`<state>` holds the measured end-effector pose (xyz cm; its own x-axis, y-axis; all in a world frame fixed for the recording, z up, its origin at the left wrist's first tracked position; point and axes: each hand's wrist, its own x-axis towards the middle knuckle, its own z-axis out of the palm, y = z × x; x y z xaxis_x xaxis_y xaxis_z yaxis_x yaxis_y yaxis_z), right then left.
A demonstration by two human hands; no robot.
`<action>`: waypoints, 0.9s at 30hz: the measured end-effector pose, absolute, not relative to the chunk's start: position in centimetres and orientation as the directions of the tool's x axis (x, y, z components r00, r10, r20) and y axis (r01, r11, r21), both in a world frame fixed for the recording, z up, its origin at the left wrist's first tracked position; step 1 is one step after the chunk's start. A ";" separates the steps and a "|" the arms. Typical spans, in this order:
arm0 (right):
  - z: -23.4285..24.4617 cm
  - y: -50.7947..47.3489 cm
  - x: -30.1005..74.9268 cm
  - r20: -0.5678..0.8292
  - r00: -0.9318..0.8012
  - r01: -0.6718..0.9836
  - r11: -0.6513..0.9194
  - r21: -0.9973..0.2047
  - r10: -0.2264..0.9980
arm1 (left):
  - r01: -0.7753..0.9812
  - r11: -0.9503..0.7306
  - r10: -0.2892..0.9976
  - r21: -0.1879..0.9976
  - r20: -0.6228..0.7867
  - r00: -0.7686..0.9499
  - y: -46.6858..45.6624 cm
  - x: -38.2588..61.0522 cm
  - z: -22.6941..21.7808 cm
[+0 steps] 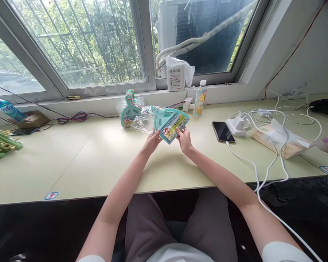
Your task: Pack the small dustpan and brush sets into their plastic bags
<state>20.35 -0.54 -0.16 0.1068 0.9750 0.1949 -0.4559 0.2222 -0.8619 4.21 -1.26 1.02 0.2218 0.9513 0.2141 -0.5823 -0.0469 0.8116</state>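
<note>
1. Farthest left of the drink bottle (200, 98), we see green stalks (2, 143) on the worktop (57, 156).
2. Less far left of the drink bottle, a blue bottle (8, 109) tilts beside a cardboard box (38, 121).
3. Left of the drink bottle, towards the wall, we find a coil of cables (80, 116).
4. Nearer the drink bottle's left side, a wrapped dustpan stack (129, 113) stands with its handles up.
5. Left of and in front of the drink bottle, our left hand (152, 140) has its grip closed on the lower left of a dustpan-and-brush set (166, 122).
6. That teal set, in clear wrap, tilts left of the drink bottle, its label facing us.
7. In front of the drink bottle, slightly left, our right hand (184, 140) has its grip closed on the set's right side, thumb on the label.
8. Right of the drink bottle lie a phone (223, 131), a power strip (236, 127) and a tissue pack (278, 140).
</note>
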 end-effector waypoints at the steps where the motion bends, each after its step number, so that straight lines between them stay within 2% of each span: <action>1: -0.2 -0.5 20.4 0.194 0.102 -0.451 0.219 -0.865 0.976 | -0.579 -0.047 0.951 0.814 0.214 0.224 -1.3 4.3 1.0; 7: 0.4 -0.3 20.6 0.232 -0.025 -0.358 0.208 -0.910 0.972 | -0.567 -0.083 0.981 0.819 0.167 0.097 -1.3 3.5 1.4; 11: 0.9 -0.1 21.1 0.212 -0.106 -0.339 0.165 -0.926 0.971 | -0.532 -0.060 0.981 0.844 0.148 0.124 -1.4 3.6 1.4; 15: 0.9 -0.1 21.1 0.216 -0.016 -0.340 0.198 -0.919 0.976 | -0.484 -0.013 0.970 0.875 0.129 0.206 -1.7 4.4 1.1; 18: 0.7 -0.1 20.9 0.214 0.045 -0.348 0.216 -0.912 0.976 | -0.516 -0.034 0.972 0.856 0.147 0.181 -1.8 4.6 1.3; 22: 0.3 -0.1 20.7 0.182 0.065 -0.363 0.193 -0.912 0.981 | -0.558 -0.117 0.974 0.821 0.204 0.096 -1.9 4.4 1.6; 27: 0.5 -0.4 20.5 0.194 0.055 -0.360 0.201 -0.911 0.979 | -0.526 -0.078 0.971 0.847 0.184 0.152 -2.0 4.8 1.5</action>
